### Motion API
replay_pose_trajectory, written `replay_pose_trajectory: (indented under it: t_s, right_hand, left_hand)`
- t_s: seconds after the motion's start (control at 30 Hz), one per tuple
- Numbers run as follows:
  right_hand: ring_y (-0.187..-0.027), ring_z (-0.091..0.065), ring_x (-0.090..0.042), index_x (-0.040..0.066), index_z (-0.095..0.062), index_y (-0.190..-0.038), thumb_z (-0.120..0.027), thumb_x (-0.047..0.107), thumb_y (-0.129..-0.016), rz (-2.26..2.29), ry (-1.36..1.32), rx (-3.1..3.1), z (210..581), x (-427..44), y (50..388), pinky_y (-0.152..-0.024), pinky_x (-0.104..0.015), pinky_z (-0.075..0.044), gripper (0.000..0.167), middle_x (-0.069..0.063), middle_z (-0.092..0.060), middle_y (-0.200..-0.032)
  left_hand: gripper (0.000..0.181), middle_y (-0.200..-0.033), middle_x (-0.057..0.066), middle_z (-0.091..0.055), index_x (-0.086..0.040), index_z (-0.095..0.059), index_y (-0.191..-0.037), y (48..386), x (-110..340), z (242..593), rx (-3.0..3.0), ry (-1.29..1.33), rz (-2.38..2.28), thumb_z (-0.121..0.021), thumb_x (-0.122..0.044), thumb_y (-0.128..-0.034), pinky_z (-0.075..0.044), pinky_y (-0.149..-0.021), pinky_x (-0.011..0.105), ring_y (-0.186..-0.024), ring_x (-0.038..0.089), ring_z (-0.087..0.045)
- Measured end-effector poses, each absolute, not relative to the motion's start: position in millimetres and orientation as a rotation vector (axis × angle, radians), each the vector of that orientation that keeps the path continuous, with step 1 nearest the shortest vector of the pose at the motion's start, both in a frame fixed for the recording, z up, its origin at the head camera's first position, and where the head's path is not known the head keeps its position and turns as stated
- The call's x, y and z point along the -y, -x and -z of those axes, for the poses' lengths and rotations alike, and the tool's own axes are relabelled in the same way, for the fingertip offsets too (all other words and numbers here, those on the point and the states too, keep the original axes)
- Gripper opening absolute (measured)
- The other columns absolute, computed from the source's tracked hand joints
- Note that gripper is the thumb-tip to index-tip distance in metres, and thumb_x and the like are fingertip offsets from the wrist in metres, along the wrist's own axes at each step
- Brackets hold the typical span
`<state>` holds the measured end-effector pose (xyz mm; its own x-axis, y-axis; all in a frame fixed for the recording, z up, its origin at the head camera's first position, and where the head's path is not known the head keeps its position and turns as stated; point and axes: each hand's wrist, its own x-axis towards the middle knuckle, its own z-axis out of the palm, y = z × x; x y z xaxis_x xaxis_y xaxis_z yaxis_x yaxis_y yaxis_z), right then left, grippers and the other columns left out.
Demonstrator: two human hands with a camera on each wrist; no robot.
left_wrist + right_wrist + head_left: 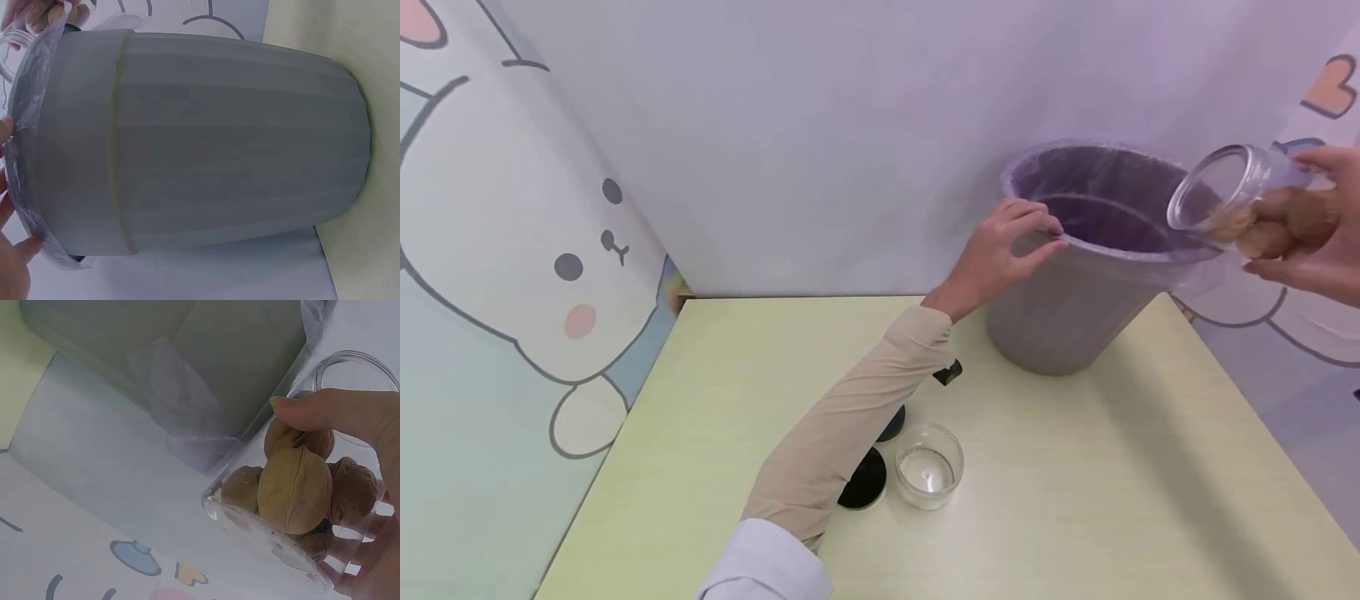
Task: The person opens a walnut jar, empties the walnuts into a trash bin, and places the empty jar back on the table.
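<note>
A grey trash bin [1052, 317] leans on the table against the back wall, its mouth lined with a clear plastic bag [31, 103]. My left hand [996, 250] grips its near-left rim, thumb on the outside over the bag. To the right of the mouth, my right hand [1326, 229] holds a clear jar [1262, 171] tilted sideways, its open end toward the bin. Several walnuts [295, 490] sit inside this jar, near its bottom end in the right wrist view. The bin's inner bottom is hidden.
An empty, lidless clear jar [928, 467] stands on the pale table [1060, 508]. Two black round lids [863, 481] lie beside it, partly behind my left sleeve. A small black object [948, 372] lies farther back. Walls with cartoon drawings flank the table.
</note>
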<state>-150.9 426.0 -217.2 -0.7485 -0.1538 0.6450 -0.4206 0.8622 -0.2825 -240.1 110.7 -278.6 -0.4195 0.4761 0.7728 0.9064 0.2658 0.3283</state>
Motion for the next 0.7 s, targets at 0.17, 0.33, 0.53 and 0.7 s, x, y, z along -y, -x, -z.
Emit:
replay_pose_trajectory:
  t_s: [0.17, 0.33, 0.53, 0.7]
  right_hand:
    - [-0.113, -0.037, -0.029, 0.0, -0.03, -0.142, -0.072, -0.017, -0.044, -0.4, -0.352, 2.458, 209, -420, 153, -0.091, -0.005, -0.014, 0.107, -0.031, -0.037, -0.134]
    - [-0.109, -0.042, -0.027, -0.001, -0.027, -0.143, -0.074, -0.022, -0.048, -0.341, -0.404, 2.509, 205, -418, 153, -0.084, 0.0, -0.019, 0.108, -0.035, -0.045, -0.117]
    - [-0.125, -0.036, -0.01, 0.001, -0.028, -0.143, -0.066, -0.033, -0.049, -0.283, -0.521, 2.433, 207, -416, 151, -0.082, 0.002, -0.017, 0.107, -0.025, -0.055, -0.098]
    - [-0.103, -0.041, -0.038, -0.004, -0.031, -0.14, -0.063, -0.037, -0.046, -0.194, -0.603, 2.386, 204, -414, 151, -0.082, 0.002, -0.015, 0.105, -0.031, -0.05, -0.1]
  left_hand:
    - [0.015, -0.104, 0.001, -0.063, -0.01, -0.07, -0.096, 241, -111, 279, 1.993, 1.247, 1.065, -0.07, -0.022, -0.0869, -0.029, -0.1, 0.014, -0.109, 0.013, -0.049]
    - [0.015, -0.104, -0.001, -0.063, -0.012, -0.07, -0.096, 240, -114, 279, 2.018, 1.24, 1.067, -0.069, -0.024, -0.088, -0.028, -0.099, 0.013, -0.109, 0.011, -0.048]
    - [0.014, -0.104, -0.001, -0.063, -0.012, -0.069, -0.097, 238, -118, 281, 2.02, 1.25, 1.057, -0.068, -0.023, -0.0883, -0.029, -0.099, 0.014, -0.108, 0.012, -0.048]
    - [0.014, -0.102, -0.003, -0.063, -0.012, -0.07, -0.097, 238, -120, 281, 2.0, 1.251, 1.055, -0.069, -0.023, -0.0882, -0.029, -0.098, 0.013, -0.107, 0.012, -0.048]
